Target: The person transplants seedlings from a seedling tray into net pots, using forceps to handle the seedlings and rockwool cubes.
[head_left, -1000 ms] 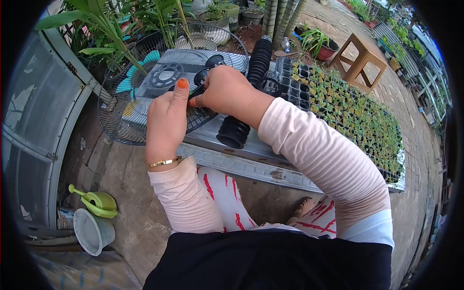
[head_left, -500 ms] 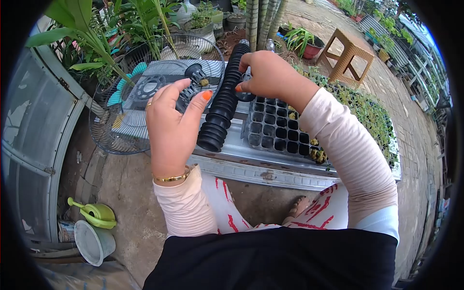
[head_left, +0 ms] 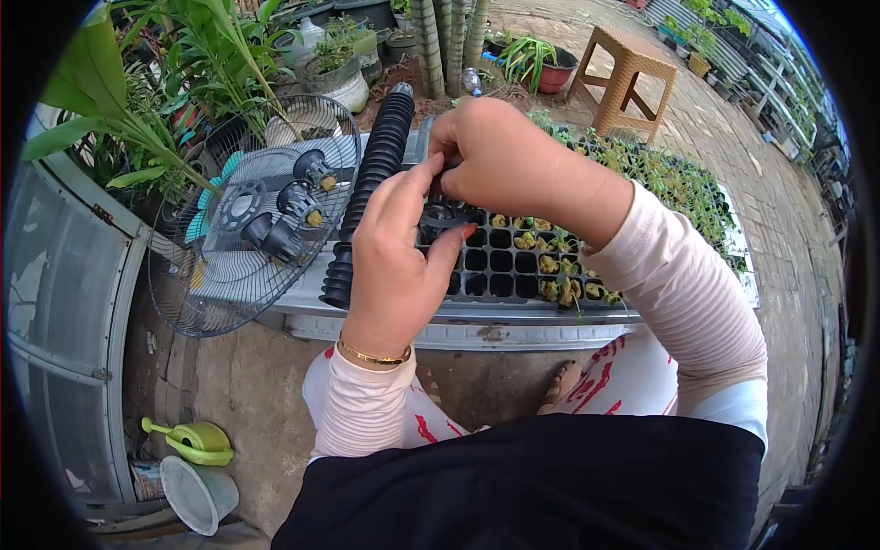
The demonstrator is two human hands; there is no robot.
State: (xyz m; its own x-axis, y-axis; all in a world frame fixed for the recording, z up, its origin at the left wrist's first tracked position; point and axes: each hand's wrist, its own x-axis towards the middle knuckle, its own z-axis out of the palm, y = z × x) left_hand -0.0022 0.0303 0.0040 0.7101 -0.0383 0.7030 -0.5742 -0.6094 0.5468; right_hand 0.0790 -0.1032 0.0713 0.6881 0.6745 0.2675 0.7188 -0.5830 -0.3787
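Note:
A black net cup (head_left: 442,218) sits between my hands above the seedling tray (head_left: 500,286). My left hand (head_left: 394,266) has its thumb and fingers curved round the cup. Above the cup's mouth, my right hand (head_left: 513,151) is closed in a pinch, its fingertips largely hidden, so what they hold cannot be made out. Left of my left hand lies a long stack of nested black net cups (head_left: 374,174). Farther left, several loose net cups (head_left: 298,202) rest in a wire fan guard (head_left: 174,307), some with yellowish sponge inside.
Sponge plugs with seedlings (head_left: 561,291) fill some tray cells, and a denser bed of seedlings (head_left: 665,183) lies to the right. Behind stand a woven-pattern stool (head_left: 628,78) and potted plants. A green watering can (head_left: 197,440) and a pail (head_left: 200,495) are on the ground at left.
My left hand has moved right, from beside the cup stack to the net cup brought by my right hand. Both hands now meet at that cup. The view has shifted right.

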